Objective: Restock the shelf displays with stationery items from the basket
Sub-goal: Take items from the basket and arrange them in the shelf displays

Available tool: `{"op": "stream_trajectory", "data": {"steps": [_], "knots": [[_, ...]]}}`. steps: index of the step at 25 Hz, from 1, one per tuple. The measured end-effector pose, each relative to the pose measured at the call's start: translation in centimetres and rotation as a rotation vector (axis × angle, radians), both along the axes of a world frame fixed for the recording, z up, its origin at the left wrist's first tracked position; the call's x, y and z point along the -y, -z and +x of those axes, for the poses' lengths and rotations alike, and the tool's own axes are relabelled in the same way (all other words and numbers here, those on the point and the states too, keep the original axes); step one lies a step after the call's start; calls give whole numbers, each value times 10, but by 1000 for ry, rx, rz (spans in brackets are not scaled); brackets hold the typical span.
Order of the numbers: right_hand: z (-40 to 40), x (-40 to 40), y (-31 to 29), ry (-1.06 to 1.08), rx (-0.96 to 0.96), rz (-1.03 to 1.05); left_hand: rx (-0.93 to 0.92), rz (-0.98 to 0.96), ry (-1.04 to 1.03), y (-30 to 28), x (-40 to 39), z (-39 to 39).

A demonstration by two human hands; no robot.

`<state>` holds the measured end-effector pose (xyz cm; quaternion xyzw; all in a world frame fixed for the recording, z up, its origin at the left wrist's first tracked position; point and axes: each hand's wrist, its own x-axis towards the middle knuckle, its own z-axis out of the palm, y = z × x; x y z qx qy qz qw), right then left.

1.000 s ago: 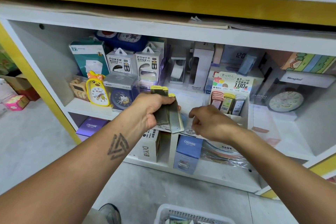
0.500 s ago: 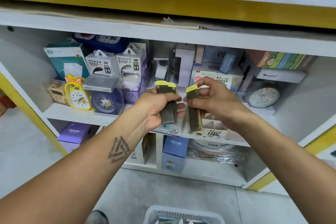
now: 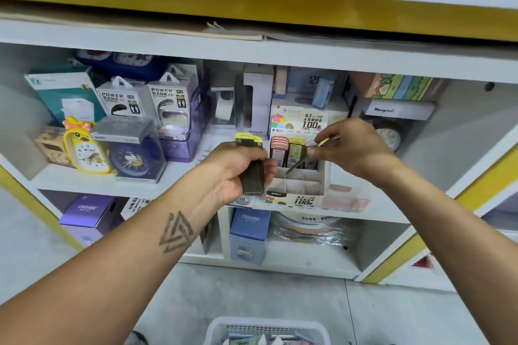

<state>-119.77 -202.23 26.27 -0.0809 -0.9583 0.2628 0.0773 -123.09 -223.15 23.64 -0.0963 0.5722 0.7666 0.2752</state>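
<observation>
Glossy plastic lead cases (image 3: 253,173), cardboard display box (image 3: 297,185)

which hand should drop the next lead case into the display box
Right. The right hand already pinches one case tilted over the display box; the left hand only grips the spare cases beside it.

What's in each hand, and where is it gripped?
Left hand grips yellow-capped lead cases around their middle. Right hand pinches one tilted case near its cap end.

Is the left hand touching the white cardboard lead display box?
Cannot tell. In the head view, the left hand, gripping dark yellow-capped lead cases, overlaps the white cardboard lead display box; no contact or gap shows.
</observation>
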Motion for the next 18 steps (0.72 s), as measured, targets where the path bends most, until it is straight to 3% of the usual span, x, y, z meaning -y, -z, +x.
{"op": "stream_trajectory", "data": {"steps": [9,18], "knots": [[-11,9,14,-129,-291,304,34,64,126,-2,2,4],[-21,13,31,-249,-263,451,-17,65,166,-3,5,4]]}}
